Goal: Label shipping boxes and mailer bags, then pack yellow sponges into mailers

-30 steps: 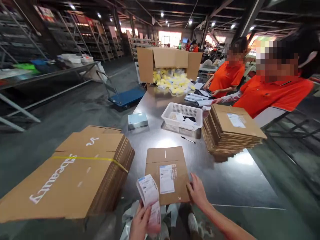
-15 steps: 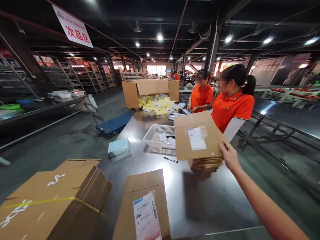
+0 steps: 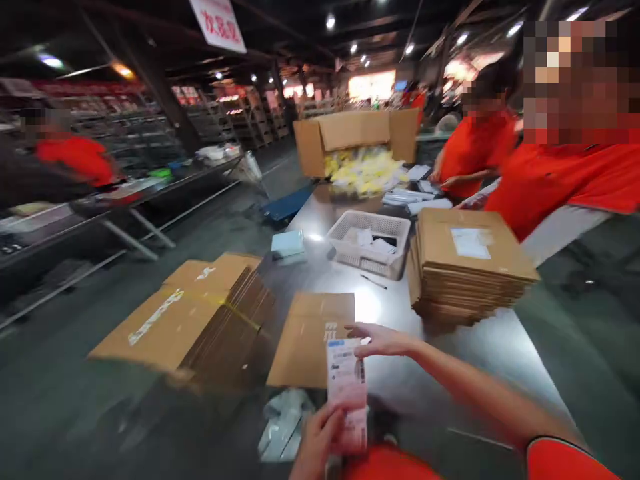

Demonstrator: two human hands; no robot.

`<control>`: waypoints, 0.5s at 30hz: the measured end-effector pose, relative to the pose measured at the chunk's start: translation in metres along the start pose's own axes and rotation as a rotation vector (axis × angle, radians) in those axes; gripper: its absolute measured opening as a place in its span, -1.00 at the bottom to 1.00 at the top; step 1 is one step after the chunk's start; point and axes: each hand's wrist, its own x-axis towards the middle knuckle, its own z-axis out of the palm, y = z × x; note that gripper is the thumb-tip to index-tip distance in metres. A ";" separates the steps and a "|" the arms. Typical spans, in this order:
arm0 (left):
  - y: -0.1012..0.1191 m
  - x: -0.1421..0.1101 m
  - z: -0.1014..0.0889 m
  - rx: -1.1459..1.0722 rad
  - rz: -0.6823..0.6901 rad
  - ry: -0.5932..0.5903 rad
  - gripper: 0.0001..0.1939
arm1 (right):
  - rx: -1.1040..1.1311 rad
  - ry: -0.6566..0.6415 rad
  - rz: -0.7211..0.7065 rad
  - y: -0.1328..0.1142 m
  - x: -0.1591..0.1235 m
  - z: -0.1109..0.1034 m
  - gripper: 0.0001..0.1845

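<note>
The strip of white printed paper labels (image 3: 346,380) is upright in front of you, overlapping in view the right-hand part of the flat brown cardboard carton (image 3: 310,343). Your left hand (image 3: 321,427) grips the strip near its lower end, thumb on the face; this low hold appears to leave the upper label uncovered. Your right hand (image 3: 383,340) has its fingers spread at the strip's upper right edge; you cannot tell here whether they pinch the paper. The carton lies flat on the shiny grey metal tabletop (image 3: 320,267), probably so its face is exposed and steady. To its right, the stack of flat brown cartons with a white label on top (image 3: 465,287) sits squarely enough, it seems, to be stable and apart from your working spot.
</note>
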 end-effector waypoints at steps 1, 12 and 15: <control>0.000 -0.007 -0.003 -0.023 -0.026 -0.030 -0.27 | 0.087 -0.067 0.034 0.002 0.009 0.020 -0.46; 0.029 0.032 -0.048 -0.169 0.067 0.261 -0.55 | 0.035 0.056 0.110 0.032 0.051 0.124 -0.64; 0.008 0.056 -0.060 -0.100 -0.002 0.236 -0.54 | -0.097 0.118 0.110 0.052 0.070 0.133 -0.77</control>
